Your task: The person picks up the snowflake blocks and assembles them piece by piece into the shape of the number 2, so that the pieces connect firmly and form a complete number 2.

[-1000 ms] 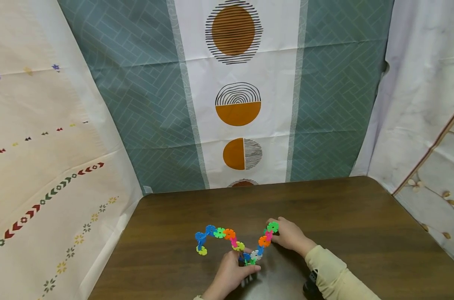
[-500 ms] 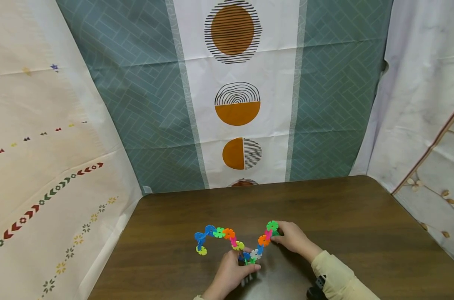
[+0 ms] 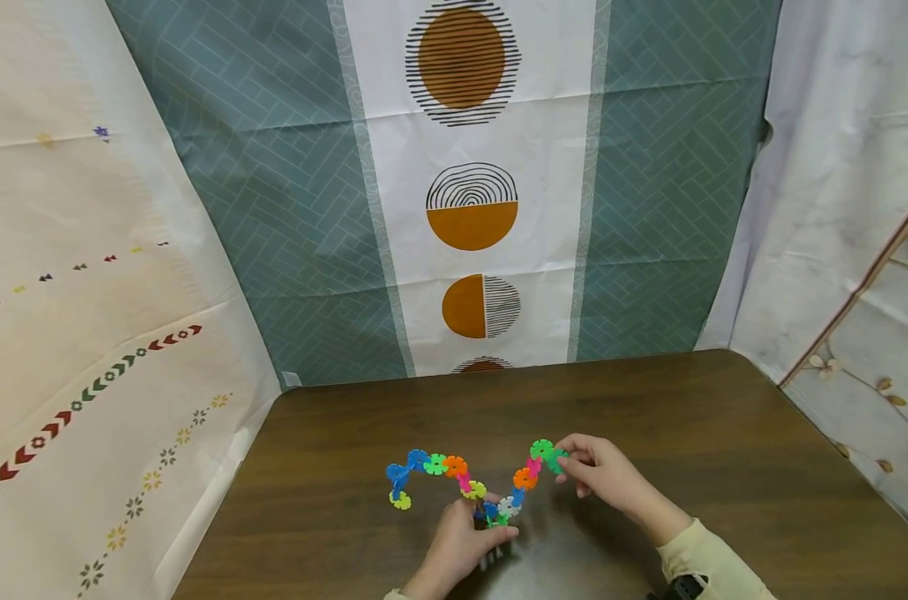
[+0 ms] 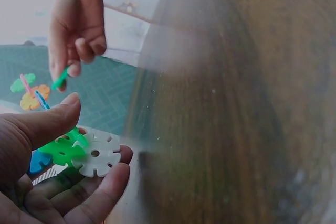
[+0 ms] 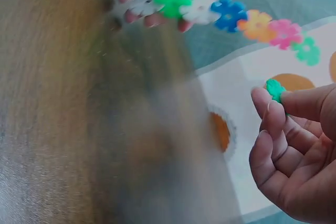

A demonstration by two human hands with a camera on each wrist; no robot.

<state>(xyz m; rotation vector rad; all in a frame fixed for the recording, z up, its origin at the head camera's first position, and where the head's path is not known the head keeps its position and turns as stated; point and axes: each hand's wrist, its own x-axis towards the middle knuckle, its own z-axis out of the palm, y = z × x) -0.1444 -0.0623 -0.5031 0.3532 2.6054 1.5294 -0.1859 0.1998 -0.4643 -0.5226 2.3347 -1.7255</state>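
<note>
A chain of colourful notched plastic discs (image 3: 525, 479) curves above the table, with yellow, blue, green, orange, pink and white pieces. My left hand (image 3: 457, 537) holds its lower middle, thumb and fingers around a green disc (image 4: 63, 152) beside a white disc (image 4: 96, 153). At the chain's upper right end is a bright green disc (image 3: 541, 450). My right hand (image 3: 604, 477) pinches a separate green disc (image 5: 275, 90) between thumb and index finger. In the right wrist view, a gap shows between this disc and the chain's green end (image 5: 306, 51); the other fingers curl loosely.
The brown wooden table (image 3: 334, 433) lies beneath both hands. Behind it hangs a green and white patterned cloth (image 3: 469, 250), with pale cloths at both sides. A black device (image 3: 686, 587) sits at the right sleeve.
My right hand has drawn slightly right from the chain's end and turned, so the pinched green disc now shows more. The left hand and chain stay nearly still.
</note>
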